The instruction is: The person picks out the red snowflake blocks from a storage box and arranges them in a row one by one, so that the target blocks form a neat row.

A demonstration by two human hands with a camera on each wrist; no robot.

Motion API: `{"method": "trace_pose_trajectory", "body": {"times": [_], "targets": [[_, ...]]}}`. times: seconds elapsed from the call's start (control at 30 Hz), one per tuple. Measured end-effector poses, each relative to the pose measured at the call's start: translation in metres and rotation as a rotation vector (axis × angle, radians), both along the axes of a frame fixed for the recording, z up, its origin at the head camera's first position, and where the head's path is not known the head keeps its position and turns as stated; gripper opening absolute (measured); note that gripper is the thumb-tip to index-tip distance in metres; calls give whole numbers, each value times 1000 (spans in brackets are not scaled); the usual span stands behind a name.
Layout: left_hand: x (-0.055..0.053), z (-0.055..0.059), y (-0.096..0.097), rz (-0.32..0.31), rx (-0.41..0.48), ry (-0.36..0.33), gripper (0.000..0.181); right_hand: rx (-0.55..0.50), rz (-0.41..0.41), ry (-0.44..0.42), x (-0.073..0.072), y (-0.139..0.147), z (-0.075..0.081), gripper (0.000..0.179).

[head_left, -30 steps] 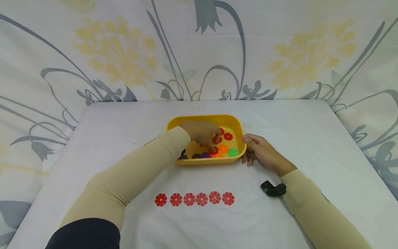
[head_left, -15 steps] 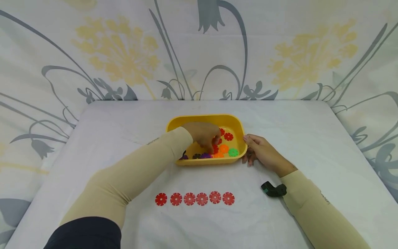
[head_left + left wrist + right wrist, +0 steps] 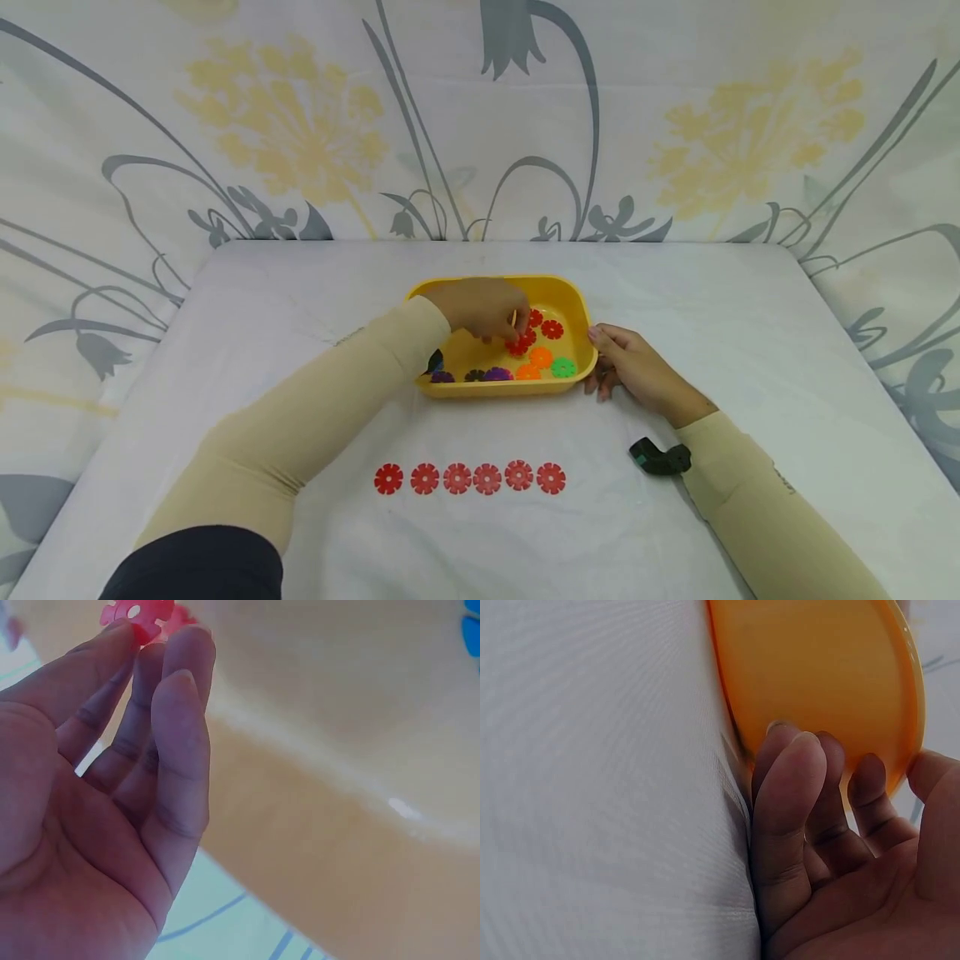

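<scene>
Discs (image 3: 481, 480), six red and notched, lie nearest us in a row on the white cloth (image 3: 637, 542). Beyond them, our right hand (image 3: 633, 364) grips the right end of the yellow tray (image 3: 510, 388). Inside it, our left hand (image 3: 480, 306) pinches a red disc (image 3: 155, 610) close to other coloured discs (image 3: 540, 358). Farthest off, we see flower-patterned fabric (image 3: 465, 125).

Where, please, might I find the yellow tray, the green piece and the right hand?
Yellow tray (image 3: 502, 389), head view: near wall.
Green piece (image 3: 563, 367), head view: its middle.
Right hand (image 3: 641, 367), head view: its middle.
</scene>
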State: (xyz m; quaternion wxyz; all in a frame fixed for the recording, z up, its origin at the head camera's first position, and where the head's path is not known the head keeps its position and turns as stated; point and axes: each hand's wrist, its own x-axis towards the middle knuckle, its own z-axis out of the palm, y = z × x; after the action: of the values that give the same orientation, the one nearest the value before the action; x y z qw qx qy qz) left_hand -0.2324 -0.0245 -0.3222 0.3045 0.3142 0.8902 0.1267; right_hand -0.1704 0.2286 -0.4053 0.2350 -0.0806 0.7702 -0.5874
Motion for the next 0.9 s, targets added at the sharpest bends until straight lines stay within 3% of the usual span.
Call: {"method": "trace_pose_trajectory", "body": {"times": [0.3, 0.53, 0.77, 0.9], "targets": [[12, 21, -21, -20, 117, 8, 10, 0, 6, 6, 3, 1, 0, 50], [31, 22, -52, 12, 179, 44, 8, -7, 2, 0, 2, 1, -1, 49], [70, 28, -111, 203, 299, 66, 11, -13, 15, 2, 0, -1, 0, 48], [94, 24, -141, 283, 296, 80, 15, -9, 14, 10, -1, 0, 2, 47]]}}
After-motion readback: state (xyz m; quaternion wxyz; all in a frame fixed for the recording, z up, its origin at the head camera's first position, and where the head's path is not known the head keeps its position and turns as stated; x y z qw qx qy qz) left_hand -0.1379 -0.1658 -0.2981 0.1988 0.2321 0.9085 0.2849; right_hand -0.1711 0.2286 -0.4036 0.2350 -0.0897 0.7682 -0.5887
